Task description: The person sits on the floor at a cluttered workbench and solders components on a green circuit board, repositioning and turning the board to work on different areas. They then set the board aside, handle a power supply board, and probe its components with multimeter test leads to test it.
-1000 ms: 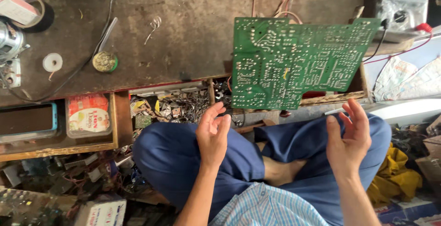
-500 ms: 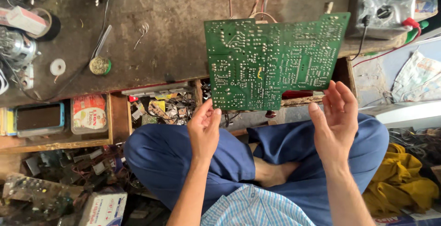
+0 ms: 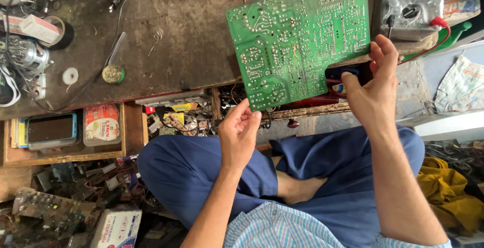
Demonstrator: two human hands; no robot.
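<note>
The left hand (image 3: 239, 134) has its fingers (image 3: 250, 118) pinched on the lower corner of a green board (image 3: 297, 41); the right hand (image 3: 373, 89) grips the board's right edge, thumb and fingers clamped on it. The board hangs in the air above the worktop (image 3: 191, 31) edge and an open drawer (image 3: 222, 112), solder side toward the camera. Its long axis runs left to right, tilted so the right end sits higher, and the lower corner points down at the person's lap.

The drawer under the board holds a jumble of small parts, wires and yellow and red scraps. Left of it, a wooden tray (image 3: 65, 155) holds a flat box (image 3: 52, 129) with a blue rim and a dark top, and beside that a clear tub (image 3: 102, 123) with a red and white label. A stack of thin yellow and blue things stands at the tray's left end.

On the worktop lie a small round tin (image 3: 113, 74), a white tape roll (image 3: 70, 75) and a white carton with red trim (image 3: 38, 27) at the far left. A grey meter (image 3: 413, 3) with a dial and a red lead stands behind the right hand. On the floor at lower left stands a white carton with blue and red print (image 3: 117, 228); a yellow cloth (image 3: 448, 187) lies at the right
</note>
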